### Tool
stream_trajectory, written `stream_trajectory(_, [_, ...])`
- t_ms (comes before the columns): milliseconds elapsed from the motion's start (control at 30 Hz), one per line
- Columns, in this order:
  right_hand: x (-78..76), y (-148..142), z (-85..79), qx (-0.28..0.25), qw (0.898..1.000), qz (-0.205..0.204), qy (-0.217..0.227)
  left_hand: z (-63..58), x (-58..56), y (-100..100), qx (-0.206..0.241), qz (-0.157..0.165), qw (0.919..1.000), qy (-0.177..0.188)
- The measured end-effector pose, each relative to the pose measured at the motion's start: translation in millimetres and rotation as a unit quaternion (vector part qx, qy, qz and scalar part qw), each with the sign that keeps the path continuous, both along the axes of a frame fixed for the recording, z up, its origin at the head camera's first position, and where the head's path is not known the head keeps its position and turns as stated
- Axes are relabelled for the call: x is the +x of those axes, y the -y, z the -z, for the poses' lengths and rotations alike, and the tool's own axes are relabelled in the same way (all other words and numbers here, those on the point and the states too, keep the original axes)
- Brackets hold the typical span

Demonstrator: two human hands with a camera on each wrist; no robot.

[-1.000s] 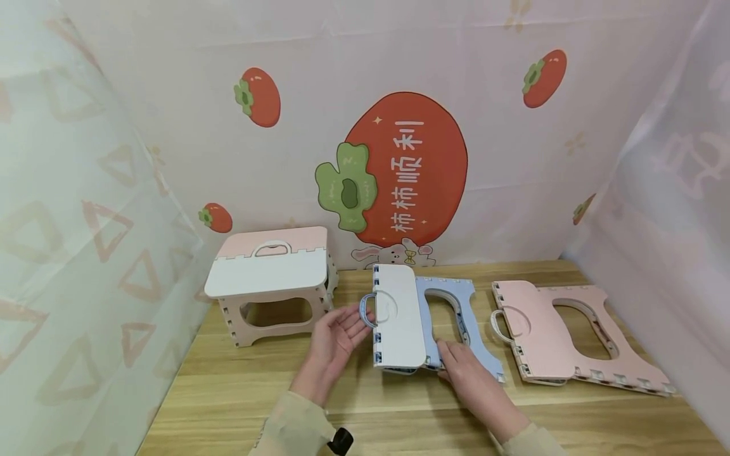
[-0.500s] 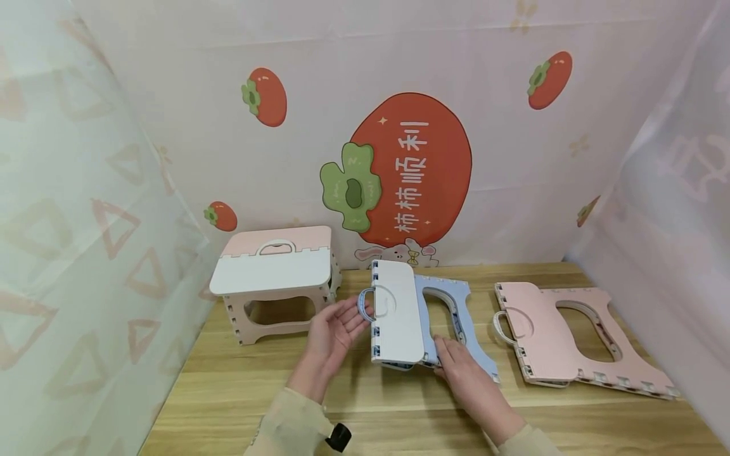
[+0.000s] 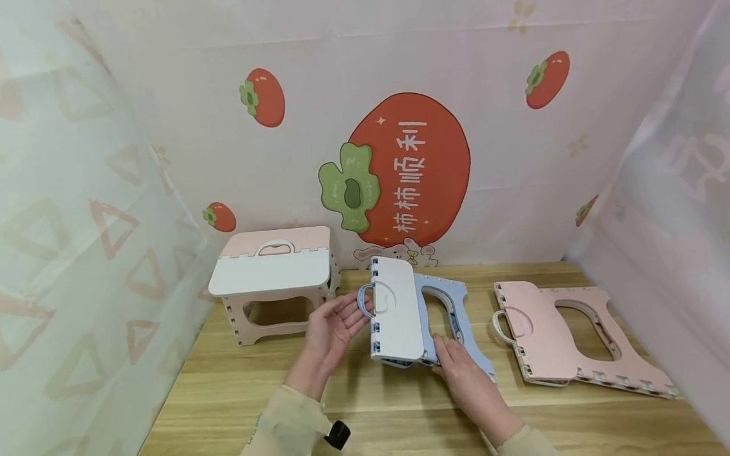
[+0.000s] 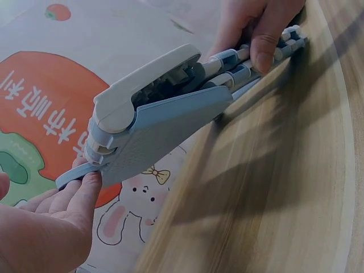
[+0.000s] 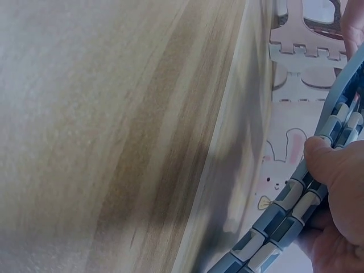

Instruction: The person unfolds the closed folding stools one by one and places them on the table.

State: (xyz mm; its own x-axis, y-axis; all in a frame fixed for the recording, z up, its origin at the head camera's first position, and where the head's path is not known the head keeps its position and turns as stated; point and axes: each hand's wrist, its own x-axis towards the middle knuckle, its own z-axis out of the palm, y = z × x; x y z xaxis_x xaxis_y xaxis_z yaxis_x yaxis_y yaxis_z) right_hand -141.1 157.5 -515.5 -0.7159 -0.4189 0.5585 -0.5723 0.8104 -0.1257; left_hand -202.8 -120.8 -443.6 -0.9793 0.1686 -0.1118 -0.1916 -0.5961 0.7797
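Note:
A folded white-and-blue folding stool (image 3: 393, 310) is tilted, its handle end raised off the wooden table and its far leg end low by the surface. My left hand (image 3: 332, 329) is palm up at that raised end, its fingers extended beneath the blue carry handle (image 4: 79, 173) and touching it. Along the near hinged edge, my right hand (image 3: 464, 380) grips the blue leg frame. In the right wrist view its thumb (image 5: 319, 156) presses on the hinge side, with fingers curled around the other side.
At left stands an unfolded pink-and-white stool (image 3: 268, 272). To the right, a folded pink stool (image 3: 547, 335) lies flat on the wooden table (image 3: 399, 418). A printed cloth backdrop (image 3: 502, 190) rises behind, with cloth sides left and right.
The handle end of the blue-and-white stool has risen a little and shifted slightly left, with both hands following it. The pink stools have stayed in place.

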Motion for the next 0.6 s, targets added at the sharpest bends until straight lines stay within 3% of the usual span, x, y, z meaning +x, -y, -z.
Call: stream_trajectory(600, [0.3, 6, -4.6, -0.020, 1.000, -0.002, -0.008, -15.6, -0.8, -1, 0.026, -0.004, 0.9995, -0.015])
